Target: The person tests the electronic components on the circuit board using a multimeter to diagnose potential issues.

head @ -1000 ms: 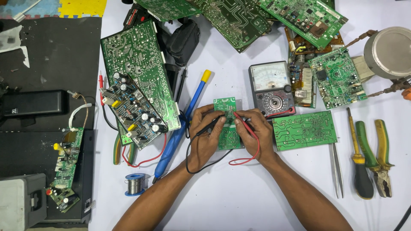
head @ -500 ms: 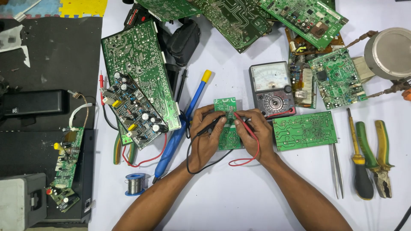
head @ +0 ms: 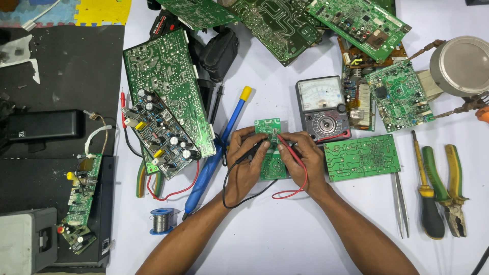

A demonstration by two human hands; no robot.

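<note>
Midway along the worktop [head: 285, 239], a small green circuit board [head: 271, 153] lies just below the analog meter [head: 322, 108]. Left hand [head: 244, 165] pinches the black probe [head: 253, 151], right hand [head: 303, 158] the red probe [head: 286, 146], both tips on it: probing seems underway, demanding steady tips.

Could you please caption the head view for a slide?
Hands hold black and red probes on a small board beside a meter.

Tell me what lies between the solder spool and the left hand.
In the head view, the blue soldering iron lies slanted between the solder spool and the left hand, on the white table.
</note>
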